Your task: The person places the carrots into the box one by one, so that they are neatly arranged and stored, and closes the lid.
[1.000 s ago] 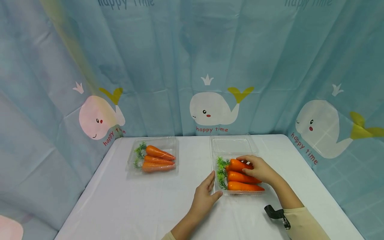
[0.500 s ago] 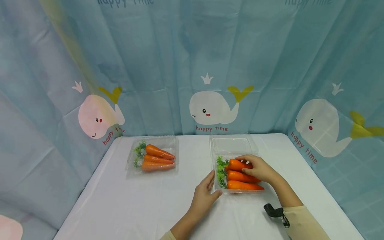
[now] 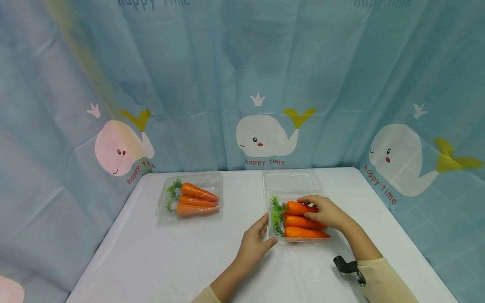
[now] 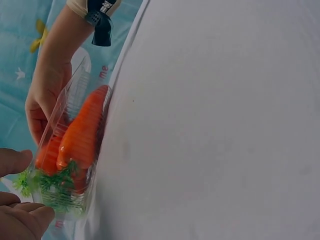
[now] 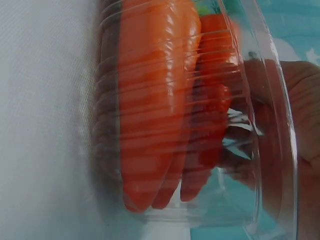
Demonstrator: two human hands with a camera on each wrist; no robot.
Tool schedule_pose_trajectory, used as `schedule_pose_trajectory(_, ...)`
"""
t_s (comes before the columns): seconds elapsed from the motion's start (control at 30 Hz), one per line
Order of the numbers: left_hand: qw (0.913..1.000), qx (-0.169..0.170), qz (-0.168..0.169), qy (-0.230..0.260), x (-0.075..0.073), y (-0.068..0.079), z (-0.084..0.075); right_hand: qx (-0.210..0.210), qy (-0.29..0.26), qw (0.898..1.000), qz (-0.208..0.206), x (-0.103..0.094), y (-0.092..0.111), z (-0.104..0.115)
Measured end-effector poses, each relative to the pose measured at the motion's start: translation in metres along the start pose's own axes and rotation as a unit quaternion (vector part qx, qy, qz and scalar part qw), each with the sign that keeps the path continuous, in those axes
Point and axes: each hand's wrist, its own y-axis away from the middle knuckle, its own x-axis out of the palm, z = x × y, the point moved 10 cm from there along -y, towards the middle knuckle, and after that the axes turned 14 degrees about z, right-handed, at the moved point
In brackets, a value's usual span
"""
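In the head view, a clear plastic clamshell box lies with its lid folded back. Three orange carrots with green leafy tops lie side by side inside, tips pointing right. My right hand reaches over from the right and grips the rear carrot between thumb and fingers. The middle carrot and front carrot rest before it. At the box's left end is my left hand, fingers extended along the side and thumb near the front corner. The right wrist view shows right fingers behind the clear wall.
Another clear box, its lid down, stands at the back left with more carrots inside. Both boxes sit on a white-covered table. A blue curtain printed with whales closes off the back and sides.
The head view has shifted slightly, so the scene sits a little further left. Both hands keep nearly the same places, the right still gripping the rear carrot, which has moved slightly left.
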Motion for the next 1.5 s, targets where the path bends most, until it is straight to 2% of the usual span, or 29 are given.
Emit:
schedule_pose_trajectory(0.2, 0.9998, -0.007, 0.017, -0.011, -0.005, -0.002, 0.001, -0.018, 0.013, 1.000, -0.013, -0.004, 0.005, 0.000)
schedule_pose_trajectory(0.43, 0.9994, -0.009, 0.030, 0.010, -0.016, -0.005, 0.005, -0.027, 0.022, 0.998, -0.046, -0.014, 0.016, 0.003)
schedule_pose_trajectory(0.67, 0.9987, -0.020, 0.047, -0.011, -0.024, -0.010, 0.001, -0.008, 0.026, 0.997, -0.068, -0.025, 0.023, 0.001)
schedule_pose_trajectory(0.83, 0.9970, -0.032, 0.058, -0.039, -0.029, -0.014, 0.002, -0.011, 0.036, 0.996, -0.083, -0.032, 0.026, 0.000)
schedule_pose_trajectory(1.0, 0.9936, -0.029, 0.078, -0.077, -0.036, -0.023, 0.000, -0.025, 0.059, 0.992, -0.106, -0.044, 0.031, -0.001)
schedule_pose_trajectory(1.13, 0.9907, -0.034, 0.081, -0.104, -0.045, -0.032, -0.003, -0.023, 0.075, 0.990, -0.118, -0.055, 0.035, -0.003)
schedule_pose_trajectory(1.37, 0.9881, -0.040, 0.065, -0.134, -0.064, -0.053, -0.009, -0.001, 0.071, 0.990, -0.125, -0.071, 0.035, -0.013)
schedule_pose_trajectory(1.5, 0.9893, -0.042, 0.054, -0.129, -0.074, -0.066, -0.008, 0.007, 0.068, 0.990, -0.126, -0.077, 0.032, -0.023)
